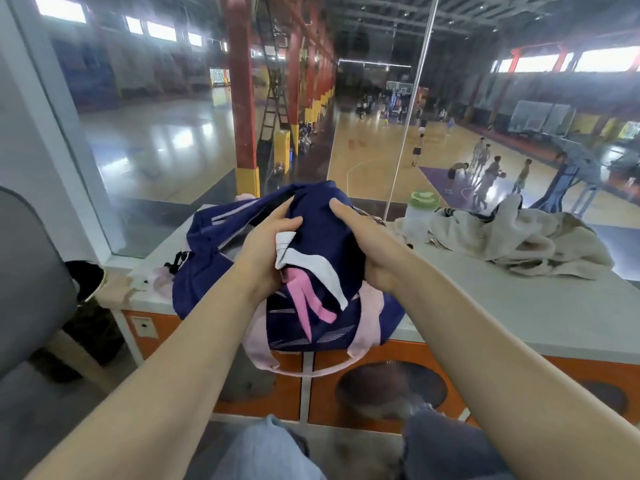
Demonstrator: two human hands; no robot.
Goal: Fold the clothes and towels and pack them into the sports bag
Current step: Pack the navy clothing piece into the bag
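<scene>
While gripping garment (325, 233), both arms outstretched.

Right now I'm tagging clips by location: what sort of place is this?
Likely an indoor sports hall, seen through the glass window of an overlooking room: a wooden basketball court, players and a backboard hoop.

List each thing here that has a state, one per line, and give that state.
sports bag: on the counter, open, slack.
navy garment: bundled, held above the bag, not yet packed.
left hand: grips the garment.
right hand: grips the garment from the other side.
beige towel: unfolded, crumpled on the counter.
bottle: upright, green lid on.
</scene>
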